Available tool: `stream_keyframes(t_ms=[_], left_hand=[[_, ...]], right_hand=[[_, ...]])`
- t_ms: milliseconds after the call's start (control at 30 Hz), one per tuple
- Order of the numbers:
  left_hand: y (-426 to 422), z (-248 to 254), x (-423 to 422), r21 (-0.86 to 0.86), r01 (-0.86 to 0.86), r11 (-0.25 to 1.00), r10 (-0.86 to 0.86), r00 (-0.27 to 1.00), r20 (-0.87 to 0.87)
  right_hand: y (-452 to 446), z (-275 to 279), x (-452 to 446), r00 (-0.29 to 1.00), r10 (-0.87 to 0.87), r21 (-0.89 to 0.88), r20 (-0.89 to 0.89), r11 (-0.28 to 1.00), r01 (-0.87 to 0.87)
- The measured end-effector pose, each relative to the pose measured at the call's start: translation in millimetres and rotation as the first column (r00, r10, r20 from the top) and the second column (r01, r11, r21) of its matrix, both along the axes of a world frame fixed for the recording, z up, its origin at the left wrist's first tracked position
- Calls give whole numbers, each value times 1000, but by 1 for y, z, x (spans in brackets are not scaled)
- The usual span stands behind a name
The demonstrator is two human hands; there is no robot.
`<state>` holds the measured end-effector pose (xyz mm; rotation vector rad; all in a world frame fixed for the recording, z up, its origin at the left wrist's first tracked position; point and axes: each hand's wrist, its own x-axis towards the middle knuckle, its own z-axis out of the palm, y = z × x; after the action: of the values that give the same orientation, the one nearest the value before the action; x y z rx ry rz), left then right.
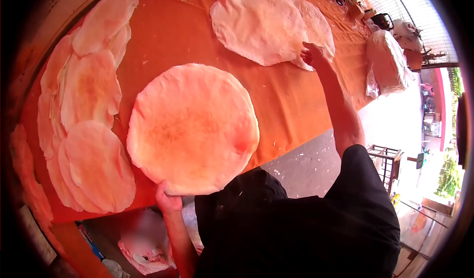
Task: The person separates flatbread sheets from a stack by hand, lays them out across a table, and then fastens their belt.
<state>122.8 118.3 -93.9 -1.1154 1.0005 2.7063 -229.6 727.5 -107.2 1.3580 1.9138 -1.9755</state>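
Note:
My left hand (169, 199) grips the lower edge of a large round pale sheet (192, 129), soft-looking and thick-rimmed, its material uncertain. The sheet is raised toward the camera and tinted reddish by the light. Over at the upper right, my right hand (314, 54) is stretched out above two overlapping pale sheets (256, 26). Its fingers are a little bent and look apart, close to the edge where one sheet overlaps the other. Whether they touch the sheets I cannot tell.
An orange cloth (168, 36) covers the table. Several similar sheets (94, 90) lie overlapping along its left side. A plastic-wrapped bundle (387, 63) sits at the right end. Below the table are bags (145, 248); a metal frame stand (387, 162) stands to the right.

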Motion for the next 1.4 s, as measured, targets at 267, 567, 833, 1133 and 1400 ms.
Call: stream_keyframes(t_ms=[267,567,833,1133,1400], left_hand=[[23,64,-15,-162,116,980,-150,965,-217],[49,93,-55,-467,170,868,-287,938,-193],[39,73,-43,-387,90,918,-154,978,-137],[40,82,-46,-378,96,921,-167,973,-160],[32,62,-35,-335,61,940,-104,988,-114]], right_hand=[[-187,100,93,723,644,439,-250,741,-508],[-377,122,207,226,921,-60,-317,219,-974],[-402,102,222,280,912,208,-302,349,-914],[-395,105,216,264,909,-210,-322,204,-956],[-417,53,253,347,828,439,-441,536,-721]])
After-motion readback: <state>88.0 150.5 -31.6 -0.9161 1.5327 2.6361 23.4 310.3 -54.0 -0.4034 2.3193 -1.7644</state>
